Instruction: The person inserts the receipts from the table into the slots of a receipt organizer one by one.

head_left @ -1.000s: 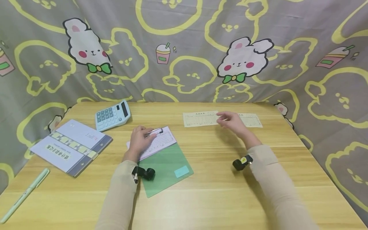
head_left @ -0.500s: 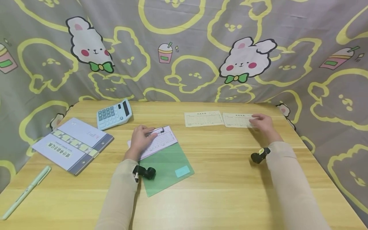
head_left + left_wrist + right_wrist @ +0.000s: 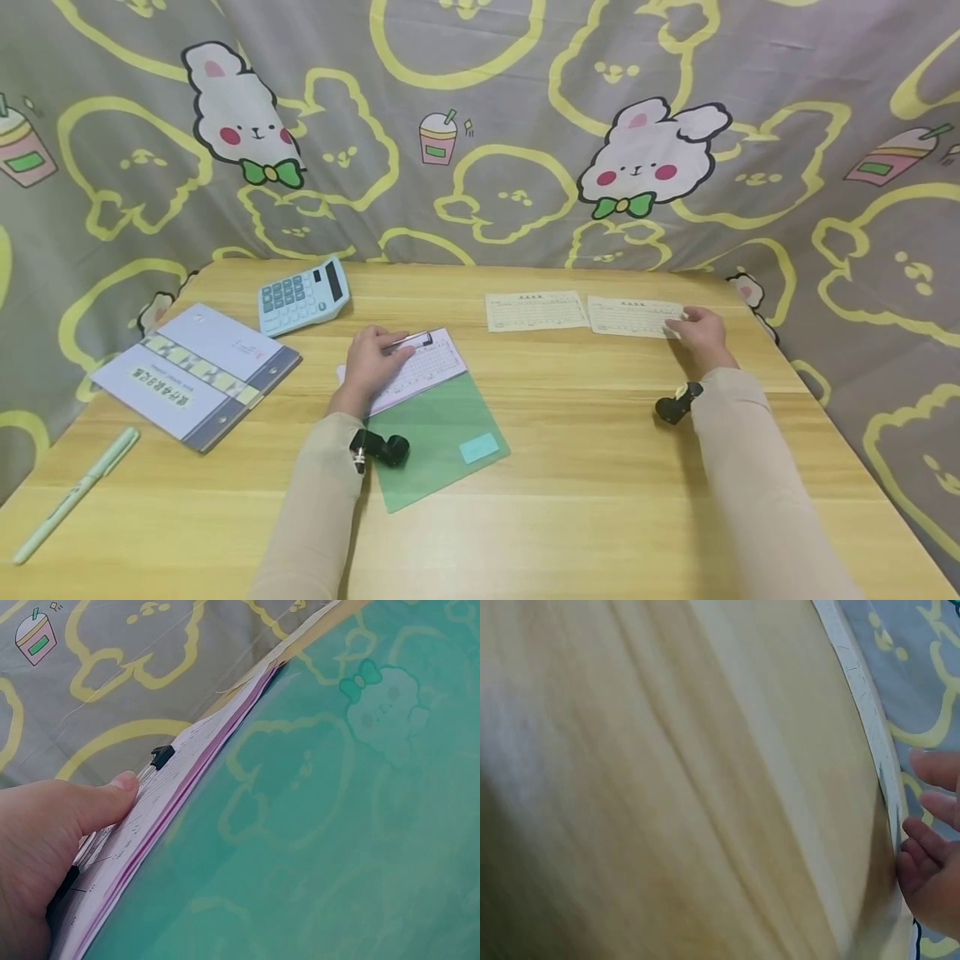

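Note:
At the top edge of a green clipboard (image 3: 438, 450), my left hand (image 3: 363, 367) grips beside the metal clip (image 3: 157, 759), its thumb laid over the clip. White and pink printed sheets (image 3: 420, 373) lie under that clip. The other left fingers are mostly hidden in the left wrist view. My right hand (image 3: 705, 335) is at the right end of a pale printed slip (image 3: 630, 317), fingertips touching or just over it. In the right wrist view the hand (image 3: 934, 847) has its fingers loosely bent beside the slip's edge. A second slip (image 3: 536, 312) lies just left of the first.
A light blue calculator (image 3: 303, 298) sits at the back left, with a lilac booklet (image 3: 197, 375) in front of it. Nearer the left front lies a pale green pen (image 3: 78, 493). A patterned curtain (image 3: 510, 100) hangs behind the wooden table (image 3: 600, 500).
My right hand has moved right, from between the two slips to the right end of the right slip. The left hand keeps its grip on the clipboard. The camera view has shifted slightly.

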`<move>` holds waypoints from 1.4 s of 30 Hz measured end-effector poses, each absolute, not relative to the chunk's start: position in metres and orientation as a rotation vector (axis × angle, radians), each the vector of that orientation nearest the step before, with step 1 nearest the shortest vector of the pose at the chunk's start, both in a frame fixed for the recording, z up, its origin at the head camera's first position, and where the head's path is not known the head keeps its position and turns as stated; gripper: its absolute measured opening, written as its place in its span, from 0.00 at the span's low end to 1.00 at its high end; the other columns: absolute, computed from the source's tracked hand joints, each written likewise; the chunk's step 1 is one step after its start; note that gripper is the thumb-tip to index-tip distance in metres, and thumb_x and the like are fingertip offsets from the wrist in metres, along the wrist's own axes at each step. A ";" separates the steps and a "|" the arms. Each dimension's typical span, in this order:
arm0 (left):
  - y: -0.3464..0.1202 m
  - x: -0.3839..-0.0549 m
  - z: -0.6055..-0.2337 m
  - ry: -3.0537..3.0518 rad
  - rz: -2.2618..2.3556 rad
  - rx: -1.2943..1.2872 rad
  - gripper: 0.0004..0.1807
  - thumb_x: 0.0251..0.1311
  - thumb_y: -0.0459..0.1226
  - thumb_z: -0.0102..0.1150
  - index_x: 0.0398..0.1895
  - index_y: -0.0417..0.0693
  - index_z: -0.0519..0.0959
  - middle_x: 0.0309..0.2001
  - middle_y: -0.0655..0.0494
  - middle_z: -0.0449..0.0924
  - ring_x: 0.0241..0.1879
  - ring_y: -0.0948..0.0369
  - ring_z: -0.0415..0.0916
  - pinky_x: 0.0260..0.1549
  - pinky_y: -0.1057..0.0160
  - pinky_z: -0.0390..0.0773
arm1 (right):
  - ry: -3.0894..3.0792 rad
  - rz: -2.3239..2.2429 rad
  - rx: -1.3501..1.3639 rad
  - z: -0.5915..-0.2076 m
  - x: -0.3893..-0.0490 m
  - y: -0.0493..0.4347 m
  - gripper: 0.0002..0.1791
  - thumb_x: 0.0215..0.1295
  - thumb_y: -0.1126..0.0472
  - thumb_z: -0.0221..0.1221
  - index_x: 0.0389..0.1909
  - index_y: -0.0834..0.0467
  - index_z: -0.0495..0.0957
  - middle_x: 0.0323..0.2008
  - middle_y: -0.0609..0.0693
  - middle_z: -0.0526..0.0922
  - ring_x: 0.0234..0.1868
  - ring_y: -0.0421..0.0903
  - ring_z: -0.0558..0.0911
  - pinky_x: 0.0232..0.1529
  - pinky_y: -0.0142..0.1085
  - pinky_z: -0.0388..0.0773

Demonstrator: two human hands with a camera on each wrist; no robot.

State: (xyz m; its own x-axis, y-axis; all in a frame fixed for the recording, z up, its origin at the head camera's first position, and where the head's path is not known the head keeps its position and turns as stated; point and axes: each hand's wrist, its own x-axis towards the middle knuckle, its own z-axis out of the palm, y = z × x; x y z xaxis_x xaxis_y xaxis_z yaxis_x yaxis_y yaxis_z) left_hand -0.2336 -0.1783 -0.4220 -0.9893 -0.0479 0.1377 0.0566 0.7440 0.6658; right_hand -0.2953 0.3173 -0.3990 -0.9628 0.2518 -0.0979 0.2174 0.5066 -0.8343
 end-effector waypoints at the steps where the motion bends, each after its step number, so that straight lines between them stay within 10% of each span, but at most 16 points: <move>1: -0.178 -0.234 -0.422 -2.797 -1.071 -0.004 0.21 0.51 0.47 0.56 0.47 0.49 0.76 0.40 0.49 0.66 0.42 0.53 0.60 0.41 0.55 0.58 | -2.711 1.455 -0.415 -0.399 -0.295 0.318 0.34 0.58 0.58 0.52 0.61 0.69 0.51 0.59 0.67 0.55 0.58 0.61 0.57 0.54 0.46 0.56; 15: -0.176 -0.234 -0.423 -2.800 -1.076 0.005 0.21 0.51 0.46 0.57 0.48 0.49 0.76 0.41 0.49 0.66 0.43 0.53 0.59 0.41 0.55 0.58 | -3.083 0.890 -0.321 -0.400 -0.288 0.333 0.46 0.53 0.42 0.53 0.59 0.74 0.50 0.54 0.76 0.50 0.53 0.72 0.45 0.50 0.58 0.44; 42: -0.176 -0.232 -0.421 -2.806 -1.061 -0.002 0.21 0.51 0.46 0.56 0.48 0.49 0.76 0.42 0.48 0.66 0.43 0.53 0.59 0.40 0.54 0.59 | -3.191 0.954 -0.165 -0.389 -0.269 0.343 0.42 0.53 0.49 0.55 0.59 0.73 0.49 0.54 0.77 0.45 0.53 0.73 0.42 0.49 0.60 0.42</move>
